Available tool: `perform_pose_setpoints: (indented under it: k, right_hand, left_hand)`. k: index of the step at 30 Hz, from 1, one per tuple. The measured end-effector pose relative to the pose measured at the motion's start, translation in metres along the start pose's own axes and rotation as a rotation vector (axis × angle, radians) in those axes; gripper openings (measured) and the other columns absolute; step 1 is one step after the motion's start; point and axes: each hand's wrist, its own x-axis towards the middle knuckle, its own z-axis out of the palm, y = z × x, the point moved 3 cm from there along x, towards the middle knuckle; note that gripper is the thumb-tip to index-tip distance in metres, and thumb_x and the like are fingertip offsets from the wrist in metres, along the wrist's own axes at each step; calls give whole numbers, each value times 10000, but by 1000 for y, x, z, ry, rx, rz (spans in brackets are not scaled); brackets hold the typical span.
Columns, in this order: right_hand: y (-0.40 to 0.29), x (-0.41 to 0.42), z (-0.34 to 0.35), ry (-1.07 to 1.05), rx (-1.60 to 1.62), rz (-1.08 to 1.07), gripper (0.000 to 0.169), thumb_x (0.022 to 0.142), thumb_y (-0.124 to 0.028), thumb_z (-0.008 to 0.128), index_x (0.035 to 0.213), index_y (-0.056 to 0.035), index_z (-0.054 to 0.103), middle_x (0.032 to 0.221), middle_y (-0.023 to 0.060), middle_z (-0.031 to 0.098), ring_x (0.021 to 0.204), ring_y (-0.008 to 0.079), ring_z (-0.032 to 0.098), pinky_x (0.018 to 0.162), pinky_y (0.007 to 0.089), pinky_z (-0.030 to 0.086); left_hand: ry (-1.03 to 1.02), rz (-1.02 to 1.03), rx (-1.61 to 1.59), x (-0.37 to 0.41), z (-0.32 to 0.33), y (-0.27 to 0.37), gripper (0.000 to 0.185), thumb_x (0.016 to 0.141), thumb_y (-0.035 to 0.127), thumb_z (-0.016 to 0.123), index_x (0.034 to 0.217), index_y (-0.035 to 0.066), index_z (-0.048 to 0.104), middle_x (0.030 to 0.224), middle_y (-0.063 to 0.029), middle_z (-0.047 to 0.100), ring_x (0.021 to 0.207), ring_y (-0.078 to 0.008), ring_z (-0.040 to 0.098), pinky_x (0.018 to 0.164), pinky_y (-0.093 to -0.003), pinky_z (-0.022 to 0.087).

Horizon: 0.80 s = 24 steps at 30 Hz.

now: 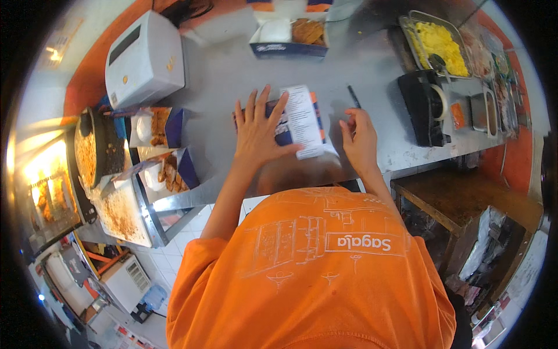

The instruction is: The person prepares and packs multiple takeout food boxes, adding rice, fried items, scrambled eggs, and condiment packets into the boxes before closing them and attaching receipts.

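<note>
My left hand [259, 126] lies with spread fingers on a dark blue and orange food box [283, 135] on the metal counter. A long printed paper receipt [301, 122] rests on the box lid, and my left thumb reaches its lower edge. To the right, my right hand [359, 139] hovers by the counter with curled fingers. A black pen [354, 97] extends beyond its index finger; whether the fingers grip it is hidden.
An open box [287, 51] with fried food and a white wrapped portion stands at the back. A white printer [146, 61] and two more open boxes [176, 126] sit left. On the right are a tape dispenser [420, 109] and a tray of yellow food [440, 46].
</note>
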Motion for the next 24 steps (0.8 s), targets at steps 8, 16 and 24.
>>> perform_pose_setpoints:
  k: [8, 16, 24]
  right_hand:
    - [98, -3, -56, 8, -628, -198, 112, 800, -91, 516, 909, -65, 514, 825, 117, 555, 748, 275, 600, 576, 378, 518]
    - [210, 17, -432, 778, -146, -213, 85, 797, -52, 661, 816, -99, 593, 772, 44, 598, 680, 162, 580, 586, 269, 463]
    - [604, 106, -578, 529, -328, 576, 205, 817, -167, 625, 1008, -98, 648, 839, 137, 656, 803, 331, 636, 755, 435, 488]
  left_hand:
    - [-66, 142, -1, 36, 29, 69, 1076, 538, 578, 765, 1418, 124, 344, 1362, -210, 368, 1264, -402, 345, 1033, -612, 194]
    - [-173, 84, 143, 98, 67, 166, 1012, 712, 754, 511, 1429, 71, 301, 1425, -241, 298, 1344, -401, 248, 1063, -643, 79]
    - [449, -82, 22, 137, 38, 229, 652, 954, 465, 370, 1349, -54, 376, 1371, -241, 414, 1281, -403, 370, 1065, -492, 262]
